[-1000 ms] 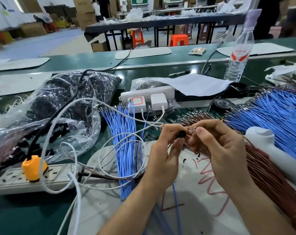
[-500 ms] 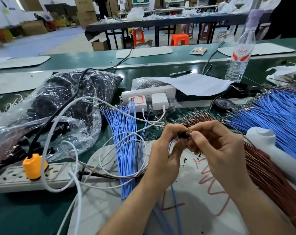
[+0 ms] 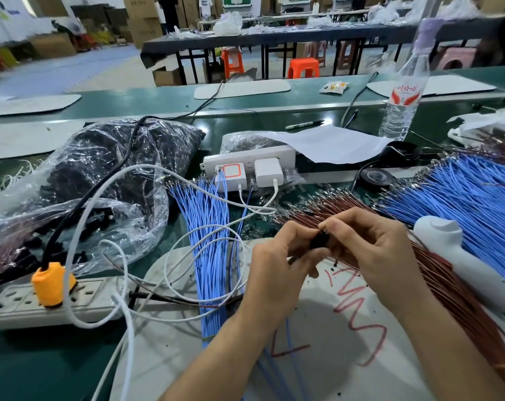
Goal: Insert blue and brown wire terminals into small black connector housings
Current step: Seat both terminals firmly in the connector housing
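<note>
Nearest me lies the pad [image 3: 332, 371]. Above it my left hand [image 3: 274, 270] pinches the housing [image 3: 319, 241], and my right hand [image 3: 372, 250] pinches it from the other side. Brown wires [image 3: 453, 290] run under the right hand, and blue wires [image 3: 213, 256] lie left of both hands. Farther back sits the bag [image 3: 101, 175], then the bottle [image 3: 401, 96].

— Where are the hands?
— Over the white mat [image 3: 318, 371]. The left hand [image 3: 274, 264] and right hand [image 3: 372, 250] meet, and the fingers of both pinch one small black connector housing [image 3: 319, 241].
— And the wires?
— The brown wires [image 3: 462, 299] fan out beneath the right hand. A blue bundle [image 3: 213, 256] lies left of the left hand, and a bigger blue heap [image 3: 462, 198] sits far right.
— Anything else?
— At the left, a clear bag [image 3: 101, 175] of black parts. Near it an orange plug [image 3: 52, 283] sits in a power strip [image 3: 95, 302] on the green surface [image 3: 28, 371].
</note>
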Available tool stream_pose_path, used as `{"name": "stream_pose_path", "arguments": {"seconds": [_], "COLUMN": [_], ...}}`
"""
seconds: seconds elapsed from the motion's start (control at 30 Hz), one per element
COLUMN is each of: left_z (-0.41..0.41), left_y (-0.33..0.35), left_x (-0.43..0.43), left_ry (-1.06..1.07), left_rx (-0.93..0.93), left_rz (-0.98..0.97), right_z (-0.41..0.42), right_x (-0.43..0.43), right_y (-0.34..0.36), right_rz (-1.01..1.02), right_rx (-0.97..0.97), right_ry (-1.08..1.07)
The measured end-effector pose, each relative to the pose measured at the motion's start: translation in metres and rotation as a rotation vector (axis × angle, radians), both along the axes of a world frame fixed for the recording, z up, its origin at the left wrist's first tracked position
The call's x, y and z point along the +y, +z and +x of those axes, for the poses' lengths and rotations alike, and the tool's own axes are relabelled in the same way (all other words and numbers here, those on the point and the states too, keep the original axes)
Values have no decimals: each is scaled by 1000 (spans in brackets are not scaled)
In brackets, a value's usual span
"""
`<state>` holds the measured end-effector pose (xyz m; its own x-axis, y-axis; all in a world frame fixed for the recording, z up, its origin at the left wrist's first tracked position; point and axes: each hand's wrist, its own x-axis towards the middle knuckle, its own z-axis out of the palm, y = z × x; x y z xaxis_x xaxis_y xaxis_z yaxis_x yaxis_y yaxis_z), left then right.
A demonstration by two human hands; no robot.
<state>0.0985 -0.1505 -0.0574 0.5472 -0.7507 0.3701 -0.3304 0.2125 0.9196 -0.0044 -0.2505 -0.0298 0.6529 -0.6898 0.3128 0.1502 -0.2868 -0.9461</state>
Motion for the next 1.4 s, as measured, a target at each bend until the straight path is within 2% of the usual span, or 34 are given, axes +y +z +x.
{"name": "stream_pose_path", "arguments": {"seconds": [0.2, 0.47, 0.8, 1.13, 1.3, 1.4], "left_z": [-3, -4, -1, 1, 1, 2], "left_y": [-1, -1, -7, -9, -7, -5], "left_x": [2, 2, -1, 1, 2, 4], "left_ry": [-11, 11, -6, -38, -23, -38], "left_rx": [4, -67, -136, -137, -139, -111], "left_rz": [24, 90, 113, 114, 95, 93], "right_z": [-1, -1, -4, -3, 0, 0], "right_x": [-6, -10, -18, -16, -12, -12], "right_y": [0, -3, -5, -7, -7, -4], "right_rz": [184, 235, 62, 340, 400, 365], "right_rx": [8, 63, 171, 152, 97, 114], "right_ry": [109, 139, 77, 141, 155, 152]}}
